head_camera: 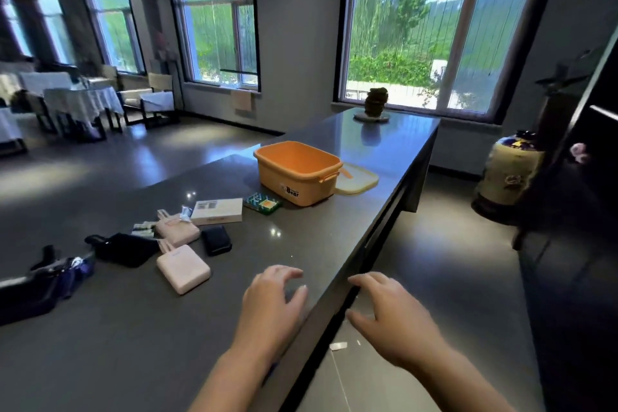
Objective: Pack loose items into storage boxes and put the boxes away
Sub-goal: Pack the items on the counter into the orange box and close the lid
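1. While both hands hover empty at the near edge of the desk (301,244), nothing is packed yet; this reads as the start of the job.
2. Landmark: the orange storage box (297,172), open, standing on the desk toward the far right edge. Its inside looks empty from this angle.
3. The lid (359,179) lies flat just behind and right of the box, touching or nearly touching it; likely set there so the mouth stays clear for loading.
4. Loose items lie in a cluster nearer than the box and to its left: a small green patterned box (262,203) just beside its near wall, a flat white carton (217,211), a black wallet-like case (216,240), two pink pouches or power banks (183,268), a black pouch (125,249). Further left, dark bags, too blurred to identify.
5. Left hand (272,298): over the desk, nearer than the box, fingers loosely spread and slightly curled, gripping nothing.
6. Right hand (389,314): just past the desk's right edge, fingers spread, gripping nothing; cannot tell whether the fingertips touch the edge.
7. Judgement: the items sit within easy reach of the left hand, so a first pick from the cluster seems the likely next need.
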Tool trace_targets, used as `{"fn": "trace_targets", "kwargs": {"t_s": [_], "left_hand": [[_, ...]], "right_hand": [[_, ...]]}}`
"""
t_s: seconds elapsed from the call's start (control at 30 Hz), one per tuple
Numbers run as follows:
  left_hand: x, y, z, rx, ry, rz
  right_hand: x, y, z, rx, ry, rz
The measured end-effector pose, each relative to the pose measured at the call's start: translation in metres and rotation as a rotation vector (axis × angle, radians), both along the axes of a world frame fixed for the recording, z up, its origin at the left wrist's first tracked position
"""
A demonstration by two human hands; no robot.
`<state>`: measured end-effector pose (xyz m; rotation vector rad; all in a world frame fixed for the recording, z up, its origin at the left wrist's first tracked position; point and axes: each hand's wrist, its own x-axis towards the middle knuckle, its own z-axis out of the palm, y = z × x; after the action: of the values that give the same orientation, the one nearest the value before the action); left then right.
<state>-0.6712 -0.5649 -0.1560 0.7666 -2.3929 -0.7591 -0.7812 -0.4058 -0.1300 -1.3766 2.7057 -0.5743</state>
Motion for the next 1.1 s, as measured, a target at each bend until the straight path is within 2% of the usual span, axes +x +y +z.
{"fn": "trace_targets", "kwargs": {"t_s": [0.27, 0.4, 0.53, 0.73, 0.93, 1.1], "left_hand": [[-0.093, -0.090, 0.016, -0.008, 0.003, 0.065], [-0.106, -0.114, 0.005, 0.045, -0.032, 0.115], [-0.111, -0.146, -0.007, 0.086, -0.058, 0.254], [-0.138, -0.178, -0.019, 0.105, -0.052, 0.478], [-0.198, -0.197, -0.009, 0.109, -0.027, 0.625], [-0.233, -0.199, -0.009, 0.142, -0.027, 0.705]], "right_hand": [[-0.096, -0.098, 0.010, -0.019, -0.028, 0.016], [-0.120, -0.136, -0.006, 0.073, -0.090, 0.116], [-0.162, -0.191, -0.004, 0.002, -0.120, 0.156], [-0.230, -0.277, 0.005, -0.120, -0.005, 0.281], [-0.304, -0.346, -0.002, -0.036, -0.006, 0.380], [-0.323, -0.369, -0.012, 0.124, -0.030, 0.467]]}}
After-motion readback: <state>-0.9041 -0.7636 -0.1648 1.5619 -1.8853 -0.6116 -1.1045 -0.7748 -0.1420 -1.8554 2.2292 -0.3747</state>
